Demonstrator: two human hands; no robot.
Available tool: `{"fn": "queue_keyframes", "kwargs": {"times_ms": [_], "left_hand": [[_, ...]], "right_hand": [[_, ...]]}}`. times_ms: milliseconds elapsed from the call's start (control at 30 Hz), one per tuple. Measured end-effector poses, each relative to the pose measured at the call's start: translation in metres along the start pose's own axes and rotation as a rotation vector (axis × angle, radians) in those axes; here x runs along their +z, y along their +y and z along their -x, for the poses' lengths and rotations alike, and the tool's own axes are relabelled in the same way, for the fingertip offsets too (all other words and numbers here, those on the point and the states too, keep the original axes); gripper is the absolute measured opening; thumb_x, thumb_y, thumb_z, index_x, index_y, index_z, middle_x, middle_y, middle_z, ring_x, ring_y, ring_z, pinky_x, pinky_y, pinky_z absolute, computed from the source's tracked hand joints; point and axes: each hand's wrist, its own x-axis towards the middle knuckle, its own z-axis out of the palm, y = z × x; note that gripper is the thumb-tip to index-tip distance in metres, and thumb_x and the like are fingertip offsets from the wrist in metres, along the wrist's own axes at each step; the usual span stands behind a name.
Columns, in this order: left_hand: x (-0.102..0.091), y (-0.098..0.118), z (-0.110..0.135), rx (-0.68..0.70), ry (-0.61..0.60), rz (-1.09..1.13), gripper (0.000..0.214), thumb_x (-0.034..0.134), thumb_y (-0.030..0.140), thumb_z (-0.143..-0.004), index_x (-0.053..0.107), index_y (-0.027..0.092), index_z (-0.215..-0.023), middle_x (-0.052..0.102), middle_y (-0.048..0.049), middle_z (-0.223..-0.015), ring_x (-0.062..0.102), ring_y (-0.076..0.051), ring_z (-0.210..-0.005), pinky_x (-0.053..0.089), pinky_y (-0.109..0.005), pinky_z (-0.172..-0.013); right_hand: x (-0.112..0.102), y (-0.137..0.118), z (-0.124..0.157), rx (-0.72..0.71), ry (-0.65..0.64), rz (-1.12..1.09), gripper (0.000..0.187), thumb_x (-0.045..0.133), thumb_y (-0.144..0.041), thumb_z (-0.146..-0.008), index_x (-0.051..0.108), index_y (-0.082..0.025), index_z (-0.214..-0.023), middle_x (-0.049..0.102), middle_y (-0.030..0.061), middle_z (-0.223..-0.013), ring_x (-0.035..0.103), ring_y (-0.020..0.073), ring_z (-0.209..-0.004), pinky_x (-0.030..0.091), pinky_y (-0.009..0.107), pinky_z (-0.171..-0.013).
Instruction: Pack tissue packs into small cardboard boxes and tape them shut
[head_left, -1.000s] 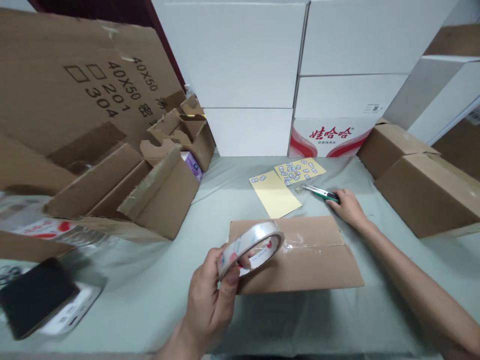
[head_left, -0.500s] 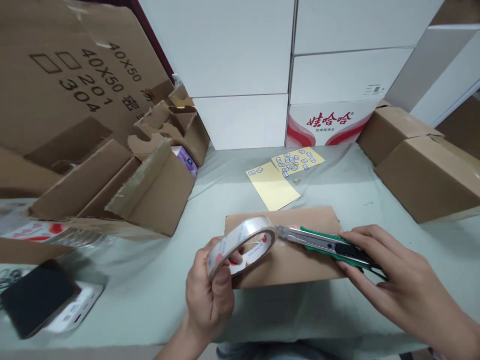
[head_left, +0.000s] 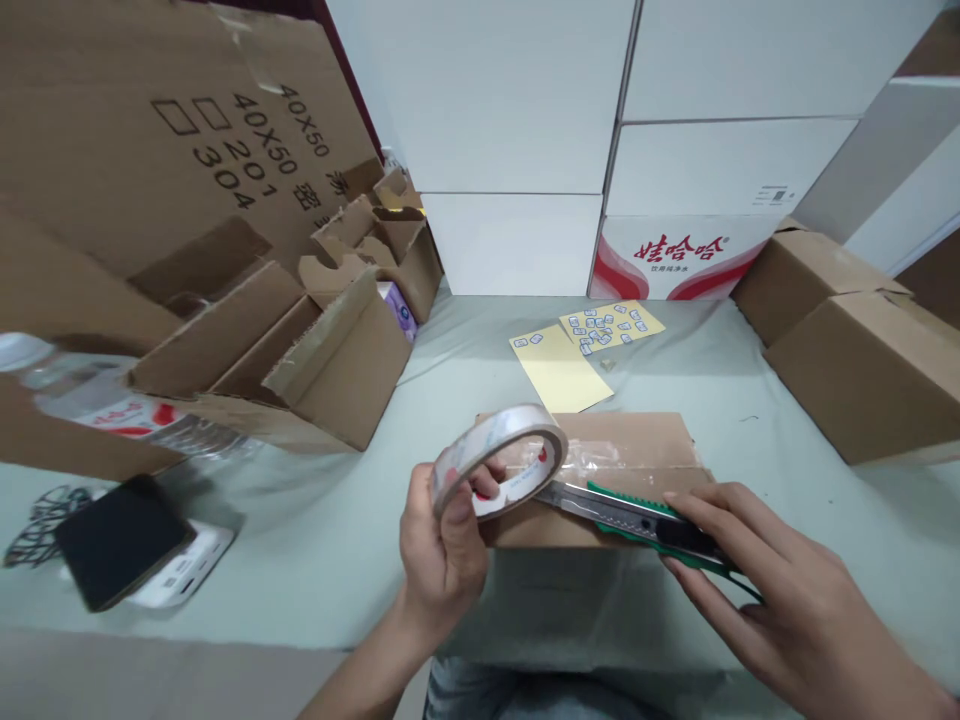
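My left hand (head_left: pixel 446 545) is closed on a roll of clear tape (head_left: pixel 510 435), with fingers through its core. In my right hand (head_left: pixel 780 570) is a green and black utility knife (head_left: pixel 645 525), its metal tip pointing left. That tip lies close to the lower right side of the roll; whether they touch I cannot tell. Under both sits a small brown cardboard box (head_left: pixel 637 440) with shiny clear tape stuck along its top. The roll hides the box's left part.
Yellow cards (head_left: pixel 562 370) with small stickers lie behind the box. Open cartons (head_left: pixel 330 370) and a water bottle (head_left: pixel 127 400) stand left, near a phone (head_left: pixel 124 540) on a white power bank (head_left: pixel 187 570). White boxes (head_left: pixel 517 240) rise behind; brown boxes (head_left: pixel 862 370) are at right.
The view has shifted, so the surroundings appear further right. The knife tip has gone from the roll's right edge to lower beside it. Both hands keep their hold.
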Motion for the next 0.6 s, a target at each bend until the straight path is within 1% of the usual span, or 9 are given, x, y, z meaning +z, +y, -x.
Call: {"fn": "queue_keyframes", "kwargs": {"times_ms": [100,167,200,233,300,400,500,567,600], "left_hand": [[-0.009,0.001,-0.023,-0.092,0.178,0.110,0.037,0.044,0.054,-0.095,0.045,0.022,-0.077,0.056,0.0026,-0.064,0.065,-0.018,-0.074,0.055,-0.034,-0.077],[-0.026,-0.011,-0.038,-0.212,0.269,0.083,0.038,0.043,0.057,-0.093,0.044,0.022,-0.078,0.053,0.0040,-0.061,0.063,-0.017,-0.069,0.055,-0.033,-0.071],[-0.035,-0.021,-0.044,-0.308,0.281,0.032,0.037,0.042,0.058,-0.091,0.045,0.022,-0.080,0.052,0.0046,-0.060,0.060,-0.016,-0.064,0.055,-0.031,-0.064],[-0.045,-0.033,-0.049,-0.430,0.247,-0.048,0.037,0.040,0.059,-0.089,0.047,0.022,-0.084,0.051,0.0058,-0.059,0.057,-0.015,-0.058,0.053,-0.028,-0.056],[-0.060,-0.060,-0.053,-0.583,0.160,-0.124,0.036,0.046,0.056,-0.086,0.051,0.020,-0.085,0.050,0.0068,-0.056,0.050,-0.012,-0.045,0.048,-0.026,-0.044],[-0.070,-0.096,-0.049,-0.718,0.054,-0.210,0.034,0.050,0.049,-0.089,0.056,0.016,-0.083,0.049,0.0070,-0.053,0.045,-0.009,-0.037,0.041,-0.023,-0.037],[-0.073,-0.118,-0.043,-0.782,-0.012,-0.313,0.031,0.052,0.042,-0.096,0.059,0.014,-0.087,0.052,0.0064,-0.059,0.046,-0.007,-0.042,0.042,-0.020,-0.043],[-0.076,-0.123,-0.041,-0.769,-0.038,-0.380,0.029,0.055,0.040,-0.095,0.061,0.013,-0.086,0.057,0.0039,-0.066,0.054,-0.008,-0.052,0.049,-0.024,-0.053],[-0.077,-0.123,-0.040,-0.742,-0.042,-0.413,0.027,0.057,0.039,-0.094,0.062,0.013,-0.086,0.061,0.0011,-0.072,0.060,-0.011,-0.062,0.054,-0.029,-0.063]], "right_hand": [[-0.009,0.017,-0.011,0.057,0.086,-0.028,0.025,0.053,-0.028,-0.094,0.057,-0.021,-0.118,0.062,0.0078,-0.106,0.066,0.0185,-0.088,0.053,0.028,-0.070],[-0.008,0.047,-0.022,0.154,0.197,-0.010,0.022,0.057,-0.034,-0.091,0.060,-0.023,-0.110,0.063,0.0064,-0.100,0.064,0.0207,-0.087,0.050,0.031,-0.072],[-0.002,0.066,-0.028,0.222,0.245,0.008,0.023,0.059,-0.038,-0.090,0.062,-0.023,-0.107,0.064,0.0063,-0.097,0.063,0.0220,-0.086,0.050,0.033,-0.072],[0.006,0.087,-0.034,0.294,0.299,0.016,0.025,0.060,-0.042,-0.088,0.063,-0.022,-0.104,0.064,0.0072,-0.097,0.062,0.0236,-0.087,0.050,0.035,-0.074],[0.033,0.127,-0.044,0.439,0.283,-0.011,0.034,0.058,-0.048,-0.084,0.066,-0.020,-0.101,0.064,0.0099,-0.096,0.061,0.0264,-0.089,0.050,0.038,-0.076],[0.081,0.166,-0.052,0.464,0.187,-0.030,0.037,0.055,-0.049,-0.079,0.069,-0.017,-0.092,0.067,0.0123,-0.088,0.061,0.0291,-0.087,0.050,0.043,-0.080],[0.111,0.178,-0.055,0.454,0.113,-0.042,0.039,0.054,-0.051,-0.078,0.071,-0.017,-0.088,0.068,0.0124,-0.084,0.061,0.0302,-0.086,0.050,0.045,-0.079],[0.110,0.178,-0.057,0.449,0.086,-0.047,0.042,0.055,-0.053,-0.078,0.071,-0.016,-0.091,0.069,0.0130,-0.086,0.061,0.0315,-0.089,0.051,0.047,-0.080],[0.103,0.176,-0.057,0.447,0.079,-0.049,0.044,0.055,-0.054,-0.079,0.071,-0.016,-0.095,0.069,0.0137,-0.090,0.062,0.0322,-0.092,0.051,0.047,-0.081]]}}
